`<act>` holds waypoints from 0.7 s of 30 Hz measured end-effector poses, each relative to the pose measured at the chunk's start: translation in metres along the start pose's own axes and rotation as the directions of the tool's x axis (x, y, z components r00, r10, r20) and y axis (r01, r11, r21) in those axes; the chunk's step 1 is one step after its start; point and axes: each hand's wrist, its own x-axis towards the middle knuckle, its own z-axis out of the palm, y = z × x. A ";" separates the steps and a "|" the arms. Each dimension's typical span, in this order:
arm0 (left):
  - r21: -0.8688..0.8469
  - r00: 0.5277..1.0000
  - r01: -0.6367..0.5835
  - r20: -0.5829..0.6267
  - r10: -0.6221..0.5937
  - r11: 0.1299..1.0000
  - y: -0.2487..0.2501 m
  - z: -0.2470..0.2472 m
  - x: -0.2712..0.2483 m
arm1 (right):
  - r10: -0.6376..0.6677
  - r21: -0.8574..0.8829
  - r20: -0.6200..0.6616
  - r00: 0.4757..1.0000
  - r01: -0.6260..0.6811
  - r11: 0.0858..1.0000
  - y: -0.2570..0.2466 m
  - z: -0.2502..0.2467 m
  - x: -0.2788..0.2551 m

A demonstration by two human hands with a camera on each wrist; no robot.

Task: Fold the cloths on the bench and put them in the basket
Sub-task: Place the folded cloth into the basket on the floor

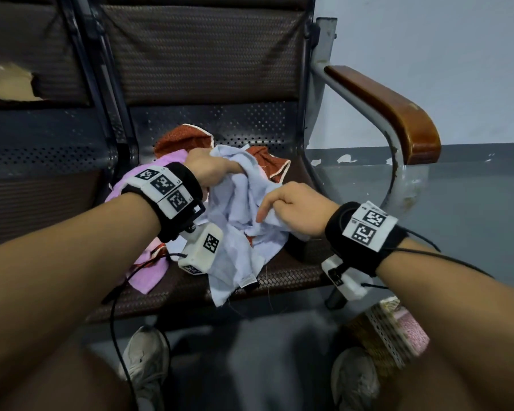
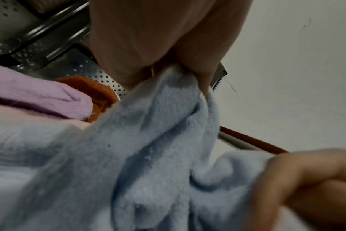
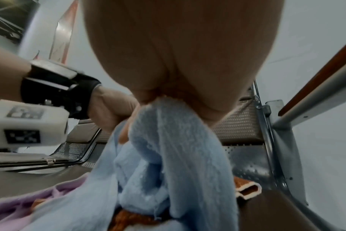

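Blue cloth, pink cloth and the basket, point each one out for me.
blue cloth (image 1: 238,200), head view, on its bunched middle.
pink cloth (image 1: 149,274), head view, on its near corner.
basket (image 1: 383,330), head view, on its perforated wall.

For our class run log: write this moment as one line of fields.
stage: picking up first cloth | left hand: grips blue cloth | right hand: grips blue cloth | pink cloth, orange cloth: unfolded on bench | basket: on floor

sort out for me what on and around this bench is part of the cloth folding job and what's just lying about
Part of the job:
- light blue cloth, gripped by left hand and right hand
- pink cloth on the seat
- rust-orange cloth behind them
- basket on the floor, lower right

Just lying about:
- wooden armrest
- torn seat back at far left
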 end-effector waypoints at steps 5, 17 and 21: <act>-0.265 0.957 0.049 0.287 0.030 0.963 0.014 0.013 -0.022 | 0.051 0.017 -0.037 0.998 -0.051 0.999 0.002 0.017 0.012; -0.391 0.985 -0.159 -0.003 0.172 0.907 0.011 0.015 -0.020 | 0.127 0.232 -0.082 0.989 -0.105 0.967 0.006 0.048 0.035; -0.317 0.979 -0.204 -0.091 0.185 0.926 0.005 0.000 -0.011 | 0.207 0.429 -0.144 0.968 -0.128 0.894 0.007 0.040 0.035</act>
